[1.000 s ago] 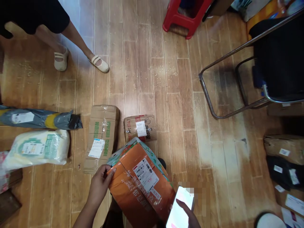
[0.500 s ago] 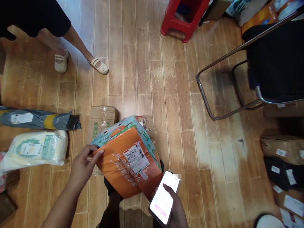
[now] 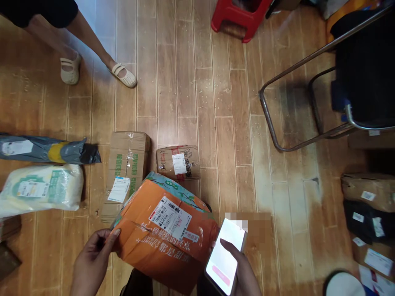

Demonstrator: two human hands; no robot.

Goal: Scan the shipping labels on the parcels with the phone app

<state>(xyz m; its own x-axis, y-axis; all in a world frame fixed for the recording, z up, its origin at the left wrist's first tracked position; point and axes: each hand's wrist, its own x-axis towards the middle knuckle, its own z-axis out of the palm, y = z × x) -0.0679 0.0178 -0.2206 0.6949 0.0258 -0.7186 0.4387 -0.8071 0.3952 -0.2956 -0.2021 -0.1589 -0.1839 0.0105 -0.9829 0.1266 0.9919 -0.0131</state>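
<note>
An orange and teal cardboard box [image 3: 154, 250] with a white shipping label [image 3: 171, 217] on its orange face is tilted in front of me. My left hand [image 3: 94, 257] grips its left corner, thumb on the orange face. In my right hand [image 3: 242, 267] is a smartphone [image 3: 225, 257] with a bright, nearly white screen; my thumb lies over the screen. The phone is against the box's right edge, and some fingers are hidden behind it. Below the box on the floor lie a long brown carton [image 3: 126, 164] and a smaller brown carton [image 3: 178, 162], both labelled.
To the left are a grey wrapped roll [image 3: 46, 150] and a white plastic-wrapped package [image 3: 43, 189]. Another person's legs [image 3: 92, 39] stand at upper left. A red stool [image 3: 237, 18], a metal-framed chair [image 3: 361, 78] and stacked parcels [image 3: 367, 189] are along the right.
The box has come lower and turned, its orange face now more toward me. Both cartons behind it show more. The phone has shifted slightly right, still in my right hand.
</note>
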